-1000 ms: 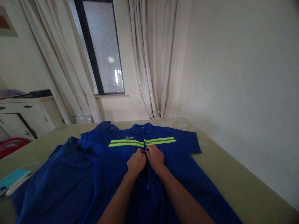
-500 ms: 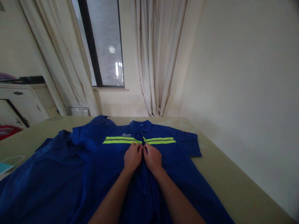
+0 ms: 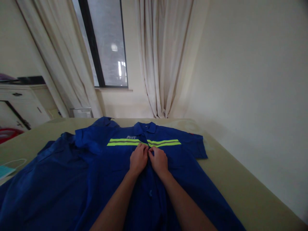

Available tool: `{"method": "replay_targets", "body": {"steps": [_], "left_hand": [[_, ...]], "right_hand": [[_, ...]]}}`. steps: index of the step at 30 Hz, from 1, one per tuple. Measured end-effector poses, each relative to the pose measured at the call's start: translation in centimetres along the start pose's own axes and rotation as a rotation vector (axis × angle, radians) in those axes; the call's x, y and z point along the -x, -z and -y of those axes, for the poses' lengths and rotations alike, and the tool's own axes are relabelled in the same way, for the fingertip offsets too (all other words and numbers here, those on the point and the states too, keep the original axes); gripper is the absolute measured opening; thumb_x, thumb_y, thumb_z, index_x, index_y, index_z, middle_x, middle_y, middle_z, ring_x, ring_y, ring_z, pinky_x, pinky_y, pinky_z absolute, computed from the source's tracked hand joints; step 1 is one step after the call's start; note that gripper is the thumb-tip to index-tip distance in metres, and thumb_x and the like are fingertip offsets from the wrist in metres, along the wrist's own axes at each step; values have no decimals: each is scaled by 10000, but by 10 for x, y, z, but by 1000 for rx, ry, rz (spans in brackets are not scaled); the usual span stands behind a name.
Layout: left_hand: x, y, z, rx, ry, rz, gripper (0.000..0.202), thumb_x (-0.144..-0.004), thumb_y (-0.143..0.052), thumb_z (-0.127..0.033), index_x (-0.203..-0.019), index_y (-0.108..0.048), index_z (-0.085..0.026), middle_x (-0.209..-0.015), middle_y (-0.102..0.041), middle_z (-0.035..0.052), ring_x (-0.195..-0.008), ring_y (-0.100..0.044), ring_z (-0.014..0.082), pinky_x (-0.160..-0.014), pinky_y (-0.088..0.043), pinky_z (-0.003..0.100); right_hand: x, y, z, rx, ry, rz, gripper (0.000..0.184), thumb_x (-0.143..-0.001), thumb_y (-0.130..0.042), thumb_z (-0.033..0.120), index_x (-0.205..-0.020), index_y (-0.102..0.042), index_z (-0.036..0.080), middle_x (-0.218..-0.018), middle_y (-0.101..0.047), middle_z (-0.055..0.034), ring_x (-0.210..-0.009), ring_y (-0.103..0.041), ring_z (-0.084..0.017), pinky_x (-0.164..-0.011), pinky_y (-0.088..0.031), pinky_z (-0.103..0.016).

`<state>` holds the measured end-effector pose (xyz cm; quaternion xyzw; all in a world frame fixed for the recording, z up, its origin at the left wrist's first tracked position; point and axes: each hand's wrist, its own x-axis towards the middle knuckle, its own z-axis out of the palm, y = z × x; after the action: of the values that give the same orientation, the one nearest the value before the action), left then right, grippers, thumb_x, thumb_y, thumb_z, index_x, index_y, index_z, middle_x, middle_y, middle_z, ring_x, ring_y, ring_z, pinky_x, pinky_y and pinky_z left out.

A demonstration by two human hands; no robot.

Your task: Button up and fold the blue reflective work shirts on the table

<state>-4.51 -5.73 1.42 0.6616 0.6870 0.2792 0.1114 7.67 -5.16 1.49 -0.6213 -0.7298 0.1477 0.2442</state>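
Note:
A blue short-sleeved work shirt (image 3: 183, 173) lies face up, its collar pointing away from me. A yellow-green reflective band (image 3: 166, 143) crosses its chest on both sides of the front opening. My left hand (image 3: 139, 159) pinches the left edge of that opening just below the band. Close beside it, my right hand (image 3: 158, 160) pinches the right edge, the fingertips of both hands almost touching. Whatever small part lies between the fingers is hidden. Further down the front, a small button-like spot (image 3: 150, 193) shows.
More dark blue garments (image 3: 48, 179) lie to the left, partly under the shirt. A light blue face mask (image 3: 6, 171) rests at the left on the greenish table (image 3: 231, 179). A wall (image 3: 252, 96) borders the right side; curtains (image 3: 163, 64) and a window stand behind.
Both hands stay at the shirt's front opening, with a slight shift of the fingers. The front edges have moved a little to the right, and the view has tilted slightly.

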Motion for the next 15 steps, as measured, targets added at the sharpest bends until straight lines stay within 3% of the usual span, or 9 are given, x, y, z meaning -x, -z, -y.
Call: {"method": "replay_targets", "body": {"steps": [4, 7, 11, 15], "left_hand": [[0, -1, 0, -31, -26, 20, 320, -1035, -354, -215, -1159, -643, -274, -1148, -731, 32, -1070, -651, 189, -867, -445, 300], [4, -5, -1, -80, -53, 22, 351, -1024, -374, -211, -1256, -628, -281, -1259, -714, 47, -1196, -597, 221, -994, -420, 370], [14, -8, -3, -176, -179, 60, 438, -995, -399, -182, -1384, -567, -291, -1504, -561, 37, -1452, -393, 235, -1212, -234, 441], [26, -3, -5, -279, -270, 134, 566, -956, -383, -139, -1510, -448, -232, -1618, -407, 64, -1530, -278, 257, -1258, -162, 484]], "right_hand": [[-2, -1, -3, -69, -82, -57, 169, -983, -533, 341, -973, -686, 270, -990, -755, -13, -924, -697, -198, -731, -429, -261], [-4, -1, -5, -92, -63, -108, 232, -1008, -452, 277, -1086, -670, 267, -1129, -719, -28, -1006, -674, -178, -796, -449, -251], [-5, 0, -5, -5, -36, -87, 363, -1032, -347, 226, -1256, -627, 287, -1284, -635, -49, -1065, -656, -168, -857, -468, -256], [3, 1, 1, 81, -48, -44, 429, -993, -370, 155, -1333, -596, 284, -1303, -611, -72, -1021, -689, -185, -813, -492, -279]]}}
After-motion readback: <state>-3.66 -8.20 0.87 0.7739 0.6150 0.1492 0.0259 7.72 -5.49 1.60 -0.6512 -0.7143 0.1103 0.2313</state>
